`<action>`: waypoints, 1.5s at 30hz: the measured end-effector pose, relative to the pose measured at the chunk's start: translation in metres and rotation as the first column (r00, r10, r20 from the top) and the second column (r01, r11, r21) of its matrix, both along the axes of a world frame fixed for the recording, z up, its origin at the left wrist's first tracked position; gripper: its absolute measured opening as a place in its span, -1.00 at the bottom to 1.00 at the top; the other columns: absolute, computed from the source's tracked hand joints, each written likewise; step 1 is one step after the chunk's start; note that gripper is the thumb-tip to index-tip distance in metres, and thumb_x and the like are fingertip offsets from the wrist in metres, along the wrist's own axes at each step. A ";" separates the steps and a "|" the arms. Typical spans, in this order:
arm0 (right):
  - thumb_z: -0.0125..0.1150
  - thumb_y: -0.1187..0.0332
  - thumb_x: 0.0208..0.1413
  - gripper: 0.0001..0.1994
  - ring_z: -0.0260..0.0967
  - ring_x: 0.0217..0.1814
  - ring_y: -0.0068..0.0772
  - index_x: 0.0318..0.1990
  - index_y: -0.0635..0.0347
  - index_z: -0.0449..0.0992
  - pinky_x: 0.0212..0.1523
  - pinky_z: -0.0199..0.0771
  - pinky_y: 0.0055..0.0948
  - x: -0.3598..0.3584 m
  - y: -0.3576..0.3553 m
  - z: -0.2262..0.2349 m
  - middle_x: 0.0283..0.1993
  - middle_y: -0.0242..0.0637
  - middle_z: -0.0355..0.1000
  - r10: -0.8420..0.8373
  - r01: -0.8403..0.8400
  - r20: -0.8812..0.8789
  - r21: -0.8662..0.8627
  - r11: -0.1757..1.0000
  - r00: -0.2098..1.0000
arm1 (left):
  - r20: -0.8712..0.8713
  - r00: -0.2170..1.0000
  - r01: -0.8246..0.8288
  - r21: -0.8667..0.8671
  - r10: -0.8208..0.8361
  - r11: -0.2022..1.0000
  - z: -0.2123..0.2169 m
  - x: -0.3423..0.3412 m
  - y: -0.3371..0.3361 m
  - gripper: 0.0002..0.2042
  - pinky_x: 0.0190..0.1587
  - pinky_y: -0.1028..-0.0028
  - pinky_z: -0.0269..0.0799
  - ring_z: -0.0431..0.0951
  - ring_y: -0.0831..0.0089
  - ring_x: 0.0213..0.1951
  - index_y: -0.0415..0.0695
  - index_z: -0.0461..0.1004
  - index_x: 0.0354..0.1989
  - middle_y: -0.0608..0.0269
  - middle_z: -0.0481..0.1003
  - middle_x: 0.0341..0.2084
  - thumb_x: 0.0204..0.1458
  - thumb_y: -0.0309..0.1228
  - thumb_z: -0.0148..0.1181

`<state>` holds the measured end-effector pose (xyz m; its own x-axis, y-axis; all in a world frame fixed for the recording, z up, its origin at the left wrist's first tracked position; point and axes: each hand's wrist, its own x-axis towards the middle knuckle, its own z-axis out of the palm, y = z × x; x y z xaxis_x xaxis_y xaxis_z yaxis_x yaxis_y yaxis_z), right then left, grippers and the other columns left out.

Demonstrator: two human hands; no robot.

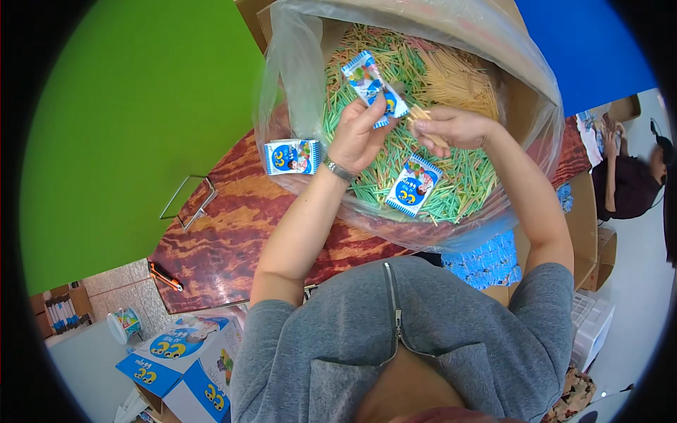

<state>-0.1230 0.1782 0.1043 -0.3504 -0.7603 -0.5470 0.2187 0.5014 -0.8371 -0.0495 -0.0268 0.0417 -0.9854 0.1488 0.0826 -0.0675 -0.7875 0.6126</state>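
My left hand [360,134] grips a small blue-and-white packet [371,86] above a big clear plastic bag [296,77] full of thin green, orange and pale sticks [458,176]. Just to its right, my right hand [455,127] pinches a small bundle of pale sticks [422,115] whose ends point toward the packet's open end. A second packet [414,185] lies on the sticks below my hands. A third packet [291,156] lies at the bag's left edge.
The bag sits in a cardboard box [525,106] on a red-brown wood-grain table [233,233]. A wire frame [189,201] and an orange-handled tool [166,276] lie at the table's left. Blue-and-white cartons [180,359] stand lower left. Another person [627,180] sits at right.
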 end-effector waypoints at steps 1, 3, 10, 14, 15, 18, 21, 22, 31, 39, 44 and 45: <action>-0.01 0.00 0.31 -0.66 0.28 -0.50 -0.68 -0.19 0.10 0.38 -0.52 0.30 -0.61 0.004 -0.003 -0.006 -0.49 -0.51 0.30 -0.052 0.053 0.068 -0.017 0.998 0.996 | 0.004 1.000 0.025 0.007 -0.025 1.000 0.001 -0.002 0.004 -0.73 0.13 0.31 0.36 0.45 0.38 0.10 -0.22 0.42 0.02 0.15 0.48 0.03 0.27 -0.32 0.05; 0.10 0.07 0.27 -0.70 0.23 -0.43 -0.69 -0.09 0.11 0.39 -0.49 0.20 -0.64 0.009 -0.001 -0.021 -0.42 -0.53 0.30 -0.145 0.156 0.179 -0.049 0.987 0.973 | 0.019 0.999 0.028 0.016 -0.028 0.999 0.006 -0.004 0.015 -0.71 0.10 0.27 0.38 0.48 0.38 0.04 -0.25 0.42 0.03 0.15 0.50 0.00 0.27 -0.31 0.04; 0.20 0.19 0.21 -0.65 0.24 -0.35 -0.68 0.04 0.17 0.36 -0.43 0.18 -0.66 0.013 0.005 -0.029 -0.36 -0.49 0.30 -0.141 0.172 0.178 -0.175 0.969 0.974 | 0.009 1.000 0.027 -0.126 -0.026 0.992 -0.003 -0.009 0.013 -0.73 0.00 0.36 0.40 0.51 0.48 -0.09 -0.21 0.44 0.01 0.24 0.54 -0.10 0.25 -0.30 0.08; 0.13 0.03 0.23 -0.48 0.31 -0.28 -0.67 0.17 0.21 0.32 -0.38 0.30 -0.66 0.009 0.016 -0.040 -0.26 -0.46 0.38 -0.117 0.191 0.287 -0.246 0.950 0.951 | -0.005 0.990 0.136 -0.262 -0.142 0.955 0.003 -0.016 0.006 -0.73 -0.02 0.41 0.40 0.51 0.52 -0.10 -0.20 0.44 0.00 0.29 0.53 -0.14 0.24 -0.30 0.11; 0.09 -0.06 0.24 -0.44 0.35 -0.25 -0.66 0.18 0.20 0.33 -0.33 0.38 -0.65 0.009 0.014 -0.041 -0.22 -0.45 0.42 -0.169 0.260 0.366 -0.216 0.941 0.915 | -0.011 0.986 0.153 -0.320 -0.166 0.935 0.005 -0.018 0.004 -0.73 -0.02 0.43 0.40 0.51 0.53 -0.10 -0.19 0.43 -0.01 0.31 0.53 -0.14 0.23 -0.30 0.12; -0.19 -0.33 0.20 -0.18 0.34 -0.28 -0.64 0.25 0.34 0.23 -0.44 0.32 -0.70 0.018 0.006 -0.044 -0.21 -0.41 0.41 -0.265 0.375 0.399 -0.229 0.898 0.878 | -0.006 0.981 0.178 -0.362 -0.193 0.915 0.010 -0.023 0.002 -0.73 0.00 0.46 0.39 0.51 0.55 -0.11 -0.18 0.42 0.00 0.33 0.52 -0.13 0.22 -0.31 0.13; -0.38 -0.44 0.14 -0.07 0.39 -0.30 -0.57 0.24 0.36 0.24 -0.48 0.41 -0.67 0.020 0.002 -0.042 -0.18 -0.30 0.43 -0.244 0.449 0.558 -0.263 0.854 0.793 | -0.020 0.979 0.182 -0.364 -0.203 0.913 0.010 -0.029 -0.002 -0.73 -0.01 0.46 0.40 0.51 0.55 -0.12 -0.18 0.43 0.00 0.33 0.53 -0.14 0.22 -0.30 0.14; -0.41 -0.45 0.14 -0.05 0.41 -0.31 -0.54 0.24 0.36 0.23 -0.48 0.45 -0.65 0.023 0.000 -0.039 -0.17 -0.27 0.43 -0.219 0.479 0.623 -0.285 0.830 0.751 | -0.034 0.973 0.199 -0.373 -0.228 0.906 0.009 -0.030 -0.005 -0.71 -0.03 0.48 0.40 0.50 0.58 -0.13 -0.17 0.44 0.01 0.36 0.53 -0.15 0.21 -0.28 0.16; -0.20 -0.04 0.36 -0.42 0.36 -0.33 -0.63 0.24 0.34 0.24 -0.41 0.43 -0.65 0.034 -0.003 -0.046 -0.21 -0.32 0.38 -0.299 0.517 0.564 -0.277 0.810 0.769 | -0.043 0.950 0.262 -0.433 -0.311 0.862 0.011 -0.030 -0.011 -0.72 -0.08 0.50 0.43 0.51 0.62 -0.16 -0.16 0.46 -0.01 0.39 0.54 -0.17 0.19 -0.27 0.17; 0.07 0.23 0.30 -0.60 0.23 -0.34 -0.72 0.18 0.28 0.31 -0.37 0.30 -0.74 0.035 -0.005 -0.027 -0.26 -0.49 0.30 -0.244 0.400 0.391 -0.390 0.830 0.888 | -0.148 0.988 0.010 -0.199 -0.040 0.980 0.015 -0.012 -0.016 -0.73 0.06 0.40 0.37 0.51 0.52 -0.08 -0.18 0.42 0.03 0.28 0.52 -0.06 0.24 -0.31 0.09; 0.09 0.23 0.30 -0.72 0.23 -0.36 -0.73 0.03 0.20 0.37 -0.37 0.28 -0.71 0.036 -0.005 -0.039 -0.30 -0.51 0.32 -0.426 0.517 0.311 -0.335 0.787 0.850 | -0.120 0.981 -0.173 -0.195 0.152 0.965 0.010 0.018 0.007 -0.68 0.10 0.39 0.33 0.48 0.47 0.01 -0.22 0.37 0.11 0.21 0.47 0.03 0.26 -0.34 0.06; 0.08 0.24 0.30 -0.77 0.25 -0.35 -0.72 -0.04 0.18 0.39 -0.37 0.28 -0.69 0.037 -0.009 -0.040 -0.30 -0.50 0.34 -0.455 0.540 0.307 -0.314 0.781 0.836 | -0.113 0.984 -0.158 -0.241 0.134 0.958 0.009 0.020 0.012 -0.68 0.10 0.39 0.33 0.48 0.48 -0.01 -0.22 0.37 0.12 0.23 0.48 0.00 0.26 -0.34 0.05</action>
<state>-0.0864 0.1688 0.0642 -0.6508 -0.6684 -0.3601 0.5344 -0.0664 -0.8426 -0.0296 -0.0144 0.0506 -0.9874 0.0311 0.1550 0.1045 -0.6072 0.7876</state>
